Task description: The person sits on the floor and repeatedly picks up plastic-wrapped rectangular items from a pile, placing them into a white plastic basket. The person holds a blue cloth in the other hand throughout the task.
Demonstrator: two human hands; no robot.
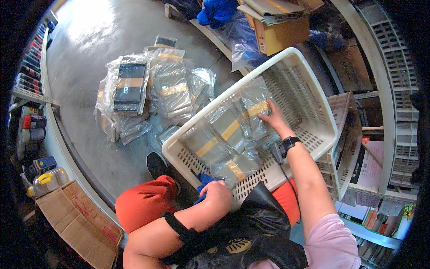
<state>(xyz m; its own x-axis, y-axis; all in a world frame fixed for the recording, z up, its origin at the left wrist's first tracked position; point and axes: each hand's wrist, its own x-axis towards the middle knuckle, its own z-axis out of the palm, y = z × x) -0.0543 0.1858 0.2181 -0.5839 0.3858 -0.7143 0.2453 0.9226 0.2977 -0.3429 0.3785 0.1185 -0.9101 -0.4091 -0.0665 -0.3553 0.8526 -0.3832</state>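
Observation:
A white perforated plastic basket (pixel 231 92) stands tilted before me, with several flat packets in clear plastic bags, banded in tan, along its left side and bottom. My right hand (pixel 277 117) reaches inside and grips the edge of the uppermost bagged packet (pixel 257 94), thumb on its face and the other fingers partly hidden. Another bagged packet (pixel 210 129) lies to the left of that one. By the basket's near corner, my left hand (pixel 216 195) clutches a blue cloth (pixel 204 181); its fingertips are mostly out of sight.
More bagged packets (pixel 174 89) lie heaped on the grey floor (pixel 80 84) beyond the basket. Shelving with a folded cardboard box (pixel 284 33) borders the right. To the left are an opened cardboard carton (pixel 77 218) and a plastic jug with a yellow handle (pixel 50 180).

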